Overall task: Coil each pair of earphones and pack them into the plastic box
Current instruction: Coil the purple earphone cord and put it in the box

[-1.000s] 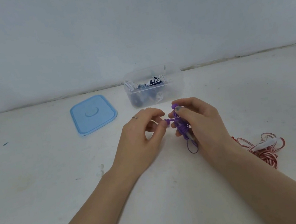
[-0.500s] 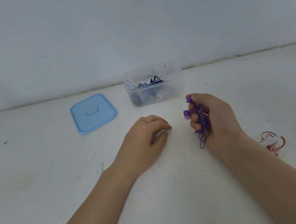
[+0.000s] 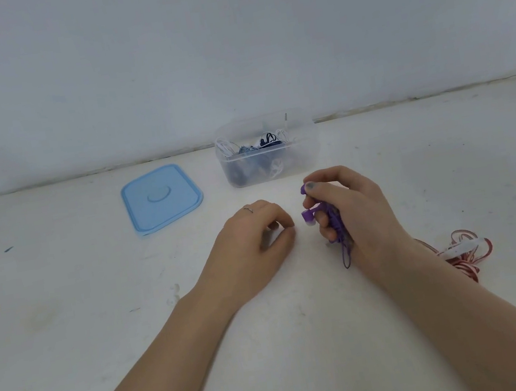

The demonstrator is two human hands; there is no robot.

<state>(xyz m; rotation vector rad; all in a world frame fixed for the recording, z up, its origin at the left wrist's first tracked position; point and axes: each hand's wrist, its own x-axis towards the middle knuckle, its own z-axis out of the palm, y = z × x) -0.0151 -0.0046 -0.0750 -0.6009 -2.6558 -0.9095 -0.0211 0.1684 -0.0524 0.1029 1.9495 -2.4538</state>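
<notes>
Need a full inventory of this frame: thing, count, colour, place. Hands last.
plastic box: 1, clear, open, back centre of the table by the wall; holds coiled earphones, white and dark blue, number cannot be told
lid: 1, light blue, flat on the table left of the box
purple earphones: 1 pair, coiled, in the right hand, one earbud sticking out to the left
red and white earphones: 1 pair, loose tangle on the table behind the right wrist
table: 1, white, scuffed
wall: pale grey-blue, behind the table
left hand: curled loosely, on the table, holding nothing
right hand: closed around the purple earphones, just in front of the box
</notes>
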